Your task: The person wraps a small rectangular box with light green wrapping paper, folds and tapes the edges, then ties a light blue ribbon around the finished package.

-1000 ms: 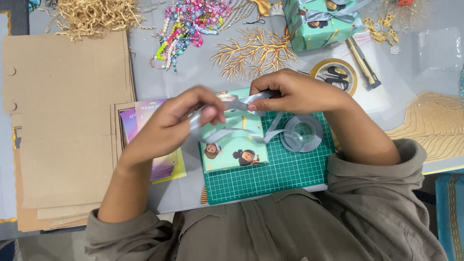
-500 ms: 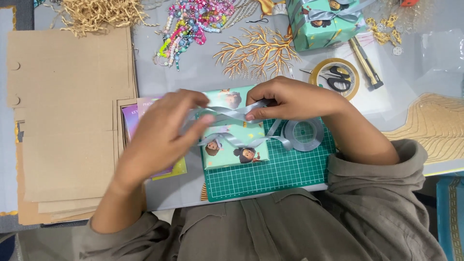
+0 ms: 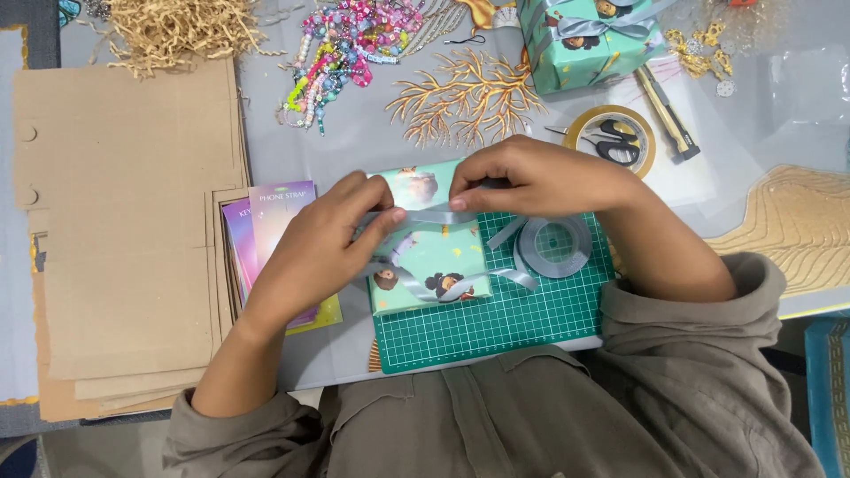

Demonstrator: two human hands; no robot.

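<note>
A small box wrapped in teal paper with cartoon figures lies on a green cutting mat. A silver-grey ribbon runs across its top and trails off to the right. My left hand pinches the ribbon at the box's left side. My right hand pinches the same ribbon over the box's upper right corner. The ribbon spool lies flat on the mat just right of the box.
Flat brown cardboard sheets fill the left. Colourful card packets lie beside them. Behind are bead strings, a gold branch ornament, another wrapped box, scissors on a tape roll, a utility knife and paper shred.
Both hands have lowered toward the box and drawn the ribbon flat across its top; the raised loops seen earlier are gone.
</note>
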